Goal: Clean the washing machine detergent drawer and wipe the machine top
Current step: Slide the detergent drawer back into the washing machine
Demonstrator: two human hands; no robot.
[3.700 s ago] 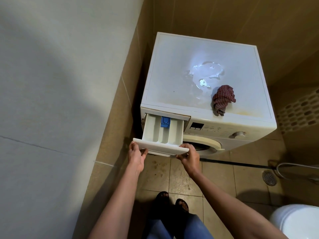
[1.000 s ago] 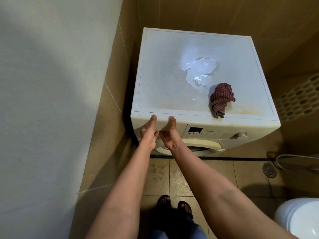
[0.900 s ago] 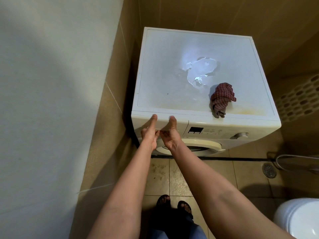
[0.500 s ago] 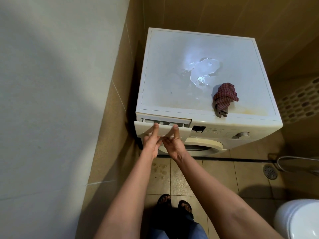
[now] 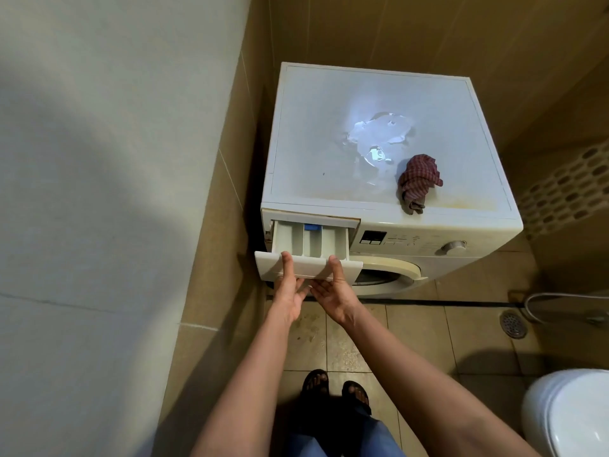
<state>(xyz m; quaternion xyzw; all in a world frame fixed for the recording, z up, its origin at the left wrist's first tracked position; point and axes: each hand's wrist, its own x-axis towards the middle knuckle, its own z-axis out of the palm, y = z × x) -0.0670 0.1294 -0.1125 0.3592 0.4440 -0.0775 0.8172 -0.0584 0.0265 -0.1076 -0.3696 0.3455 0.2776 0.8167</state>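
The white washing machine point(image 5: 428, 232) stands in a tiled corner. Its detergent drawer point(image 5: 306, 245) at the upper left of the front is pulled partway out, showing white compartments and a blue insert. My left hand point(image 5: 288, 288) and my right hand point(image 5: 333, 288) grip the drawer's front panel side by side, thumbs on top, fingers underneath. On the machine top point(image 5: 313, 143) lies a puddle of water point(image 5: 379, 136), and a crumpled red checked cloth point(image 5: 418, 181) sits near the front right.
A wall runs close along the left of the machine. A toilet point(image 5: 570, 420) is at the lower right, a floor drain point(image 5: 512, 323) and a hose point(image 5: 560, 296) lie on the tiled floor to the right. My sandalled feet point(image 5: 336, 390) stand before the machine.
The drawer was pushed fully in a second ago. Both hands have since pulled it back out partway.
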